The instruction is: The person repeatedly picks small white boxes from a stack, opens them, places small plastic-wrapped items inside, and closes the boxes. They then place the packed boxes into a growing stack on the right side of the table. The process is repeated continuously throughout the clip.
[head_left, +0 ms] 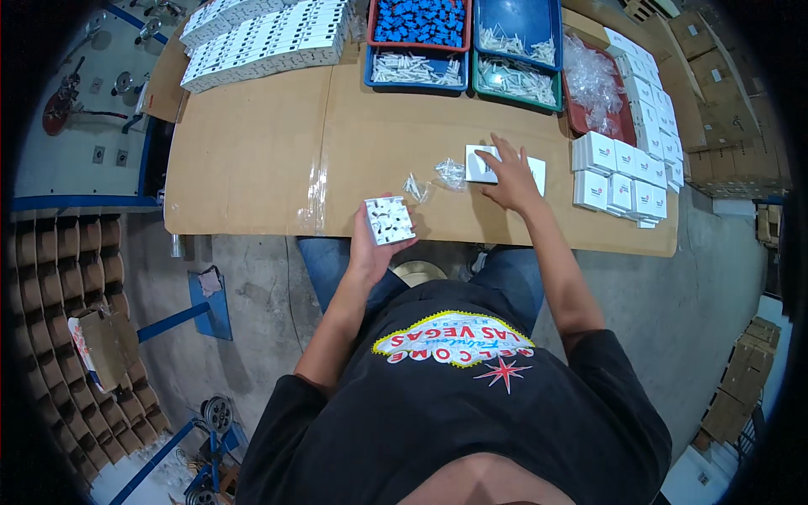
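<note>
On the palm of my left hand (368, 252) rests a small square white block with dark spots (390, 220), its fingers curled around the sides, just off the table's near edge. My right hand (511, 178) is palm down over the cardboard surface with its fingers spread. Its fingertips reach over a flat white square piece (474, 165), and whether they press on it I cannot tell. Another white piece (538, 175) lies partly under that hand. Between my hands sit a clear plastic bag (451, 174) and a little bag of white plugs (414, 187).
Trays stand at the far side: blue parts (421, 23), white plugs (417, 69), more plugs (518, 78), and a red tray with clear bags (596, 88). Small white boxes (619, 172) are stacked at the right. Rows of spotted white blocks (265, 42) fill the far left.
</note>
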A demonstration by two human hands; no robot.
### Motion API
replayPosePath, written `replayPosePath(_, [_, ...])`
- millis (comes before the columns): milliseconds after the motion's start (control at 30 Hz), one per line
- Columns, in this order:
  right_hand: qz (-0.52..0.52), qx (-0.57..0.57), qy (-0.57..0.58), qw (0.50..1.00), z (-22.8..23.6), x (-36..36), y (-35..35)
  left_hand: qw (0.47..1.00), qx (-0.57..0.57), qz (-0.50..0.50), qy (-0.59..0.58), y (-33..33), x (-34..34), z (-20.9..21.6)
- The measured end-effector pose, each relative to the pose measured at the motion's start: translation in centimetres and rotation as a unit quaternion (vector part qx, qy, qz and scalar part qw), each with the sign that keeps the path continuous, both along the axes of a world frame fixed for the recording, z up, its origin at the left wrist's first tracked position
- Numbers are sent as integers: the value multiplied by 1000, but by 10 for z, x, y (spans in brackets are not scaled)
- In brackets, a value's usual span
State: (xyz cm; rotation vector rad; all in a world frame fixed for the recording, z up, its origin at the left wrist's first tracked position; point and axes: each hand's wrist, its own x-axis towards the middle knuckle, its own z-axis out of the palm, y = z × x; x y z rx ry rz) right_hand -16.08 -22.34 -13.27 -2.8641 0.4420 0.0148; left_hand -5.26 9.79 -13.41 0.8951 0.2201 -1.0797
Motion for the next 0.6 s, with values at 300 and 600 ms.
replayPosePath(300, [-29,146,-92,985,33,14,10,997,-73,-20,12,-22,-3,33])
replayPosePath(600, [125,313,-189,922,84,-7,112,1000,-8,-22,19,-39,-7,55])
